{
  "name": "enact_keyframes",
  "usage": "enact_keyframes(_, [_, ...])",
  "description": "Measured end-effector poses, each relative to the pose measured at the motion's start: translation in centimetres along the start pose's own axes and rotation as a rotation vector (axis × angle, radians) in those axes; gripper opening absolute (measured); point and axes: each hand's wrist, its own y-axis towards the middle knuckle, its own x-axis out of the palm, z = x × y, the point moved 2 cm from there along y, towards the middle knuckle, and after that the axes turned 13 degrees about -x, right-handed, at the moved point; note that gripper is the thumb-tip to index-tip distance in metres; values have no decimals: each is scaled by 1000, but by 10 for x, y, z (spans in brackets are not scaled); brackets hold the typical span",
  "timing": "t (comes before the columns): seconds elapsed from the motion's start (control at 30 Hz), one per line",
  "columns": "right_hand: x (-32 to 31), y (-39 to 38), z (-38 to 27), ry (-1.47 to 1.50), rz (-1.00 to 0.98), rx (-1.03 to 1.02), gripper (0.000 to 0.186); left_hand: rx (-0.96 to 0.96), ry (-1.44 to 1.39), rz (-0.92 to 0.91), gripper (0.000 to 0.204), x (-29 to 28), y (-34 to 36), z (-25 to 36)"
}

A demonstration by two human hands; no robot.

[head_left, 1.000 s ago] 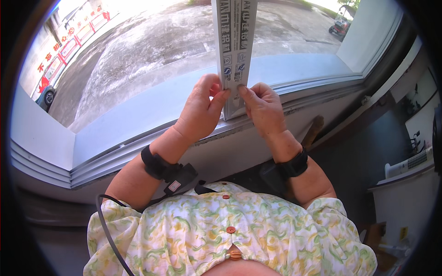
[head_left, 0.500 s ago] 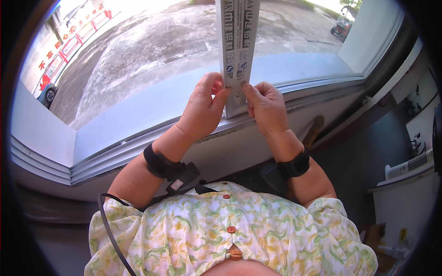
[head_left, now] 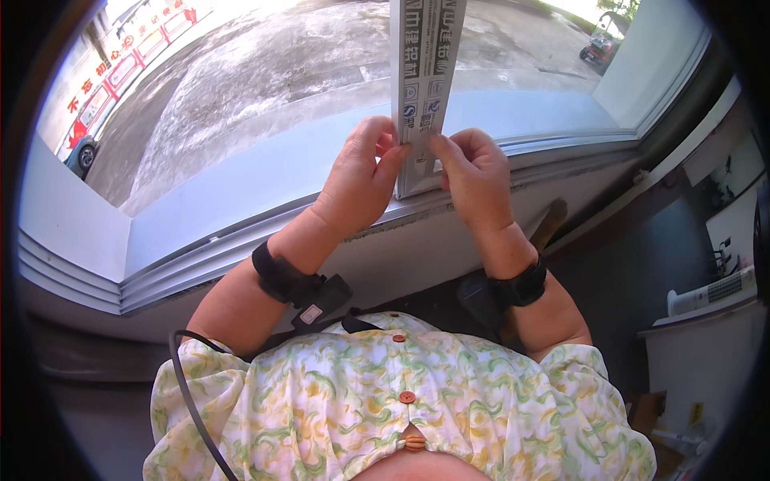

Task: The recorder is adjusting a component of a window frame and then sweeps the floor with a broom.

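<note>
An upright, long white profile (head_left: 423, 72), covered in printed film, stands at the inner edge of the window frame, in its track (head_left: 200, 268). My left hand (head_left: 362, 176) grips its left side near the bottom, thumb on the near face and fingers bent behind. My right hand (head_left: 479, 176) holds the right edge at about the same height, thumb pressed on the face and other fingers curled. Black straps with small boxes circle both my forearms. The pale sill (head_left: 241, 200) runs behind my hands.
Beyond the window are a concrete yard (head_left: 265, 56), a car (head_left: 84, 160) at left and a small vehicle (head_left: 597, 50) at right. A wooden stick (head_left: 548, 224) leans below the sill on the right. A white fan (head_left: 710, 289) lies on furniture at the far right.
The profile and both my hands have shifted slightly to the right and upward in view. My grip looks the same, and the surroundings have shifted only slightly.
</note>
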Motion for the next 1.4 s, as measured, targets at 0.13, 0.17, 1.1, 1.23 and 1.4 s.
enact_keyframes(0.13, [-5, -1, -13, -524, -5, -596, 22, 8, -59, 10, 18, 2, 0, -1])
enact_keyframes(0.17, [-4, 1, -17, -526, -16, -601, 22, 8, -66, 20, 18, 2, 0, -3])
enact_keyframes(1.1, [7, 11, -54, -1108, -234, -1167, 14, 155, -43, 98, 24, 7, 0, -11])
enact_keyframes(1.23, [10, 12, -55, -1145, -310, -1138, 12, 178, -14, 122, 24, 8, -1, -10])
enact_keyframes(1.4, [8, 14, -49, -1111, -318, -1152, 15, 155, -36, 114, 25, 10, 0, -11])
